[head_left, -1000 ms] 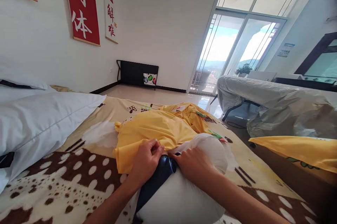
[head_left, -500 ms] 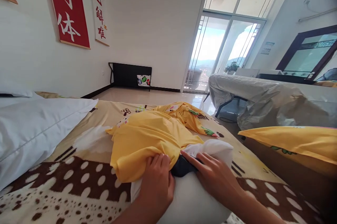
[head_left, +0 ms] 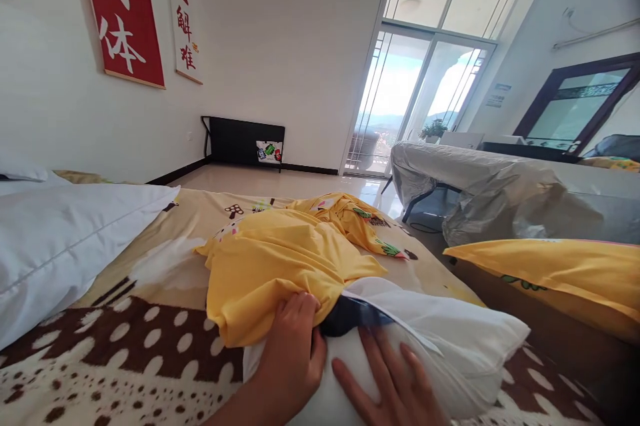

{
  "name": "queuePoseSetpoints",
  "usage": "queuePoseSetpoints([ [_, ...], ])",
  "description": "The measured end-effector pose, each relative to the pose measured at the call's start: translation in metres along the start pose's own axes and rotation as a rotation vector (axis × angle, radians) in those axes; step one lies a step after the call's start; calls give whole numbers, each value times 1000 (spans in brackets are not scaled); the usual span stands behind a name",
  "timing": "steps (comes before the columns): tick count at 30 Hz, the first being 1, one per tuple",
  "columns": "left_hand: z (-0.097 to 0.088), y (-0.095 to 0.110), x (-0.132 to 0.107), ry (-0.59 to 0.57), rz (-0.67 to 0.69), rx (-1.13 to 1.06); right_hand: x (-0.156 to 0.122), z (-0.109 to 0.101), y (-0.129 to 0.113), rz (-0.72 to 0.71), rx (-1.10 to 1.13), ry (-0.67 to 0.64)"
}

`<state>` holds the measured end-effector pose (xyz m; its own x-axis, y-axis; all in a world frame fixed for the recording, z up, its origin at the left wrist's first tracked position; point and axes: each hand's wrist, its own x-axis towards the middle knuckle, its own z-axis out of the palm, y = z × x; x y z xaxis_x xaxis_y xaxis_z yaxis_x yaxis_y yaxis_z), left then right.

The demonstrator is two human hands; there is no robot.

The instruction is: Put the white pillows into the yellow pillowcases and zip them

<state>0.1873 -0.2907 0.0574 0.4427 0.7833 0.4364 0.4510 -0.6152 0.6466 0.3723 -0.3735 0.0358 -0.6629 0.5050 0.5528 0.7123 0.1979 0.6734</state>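
Observation:
A white pillow [head_left: 450, 346] with a dark patch lies in front of me on the bed, half covered by a yellow pillowcase [head_left: 280, 259]. My left hand [head_left: 295, 346] is closed on the yellow case's open edge, gripping it against the pillow. My right hand [head_left: 395, 386] lies flat and open on the white pillow beside it, fingers spread. The pillow's right corner sticks out free of the case.
The patterned brown and cream blanket [head_left: 125, 339] covers the bed. White pillows [head_left: 65, 239] lie at the left. Another yellow-cased pillow [head_left: 555, 273] sits at the right. A covered sofa [head_left: 500, 193] and glass doors [head_left: 415, 99] stand beyond.
My right hand has slid down the pillow toward me and flattened. The pillow's right corner has sprung out wider. My left hand keeps hold of the yellow case edge.

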Motion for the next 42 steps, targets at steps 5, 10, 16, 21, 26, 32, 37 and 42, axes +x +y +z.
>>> queuePoseSetpoints([
  [5,-9,-1,7,58,-70,-43,28,19,17,-54,199,-55],
  [10,-7,5,8,58,-65,26,52,28,20,-14,445,-229],
  [16,-7,4,10,17,29,112,58,42,25,102,398,-274],
  [21,-29,-2,17,6,166,141,41,41,45,214,325,-235],
  [26,-55,-16,23,-36,6,155,29,41,59,242,275,-190],
  [32,-38,-31,29,138,95,488,17,46,58,314,254,-149],
  [37,-24,-29,35,214,57,650,15,45,46,379,239,-115],
  [42,-17,-25,32,237,59,340,16,35,38,429,218,-71],
])
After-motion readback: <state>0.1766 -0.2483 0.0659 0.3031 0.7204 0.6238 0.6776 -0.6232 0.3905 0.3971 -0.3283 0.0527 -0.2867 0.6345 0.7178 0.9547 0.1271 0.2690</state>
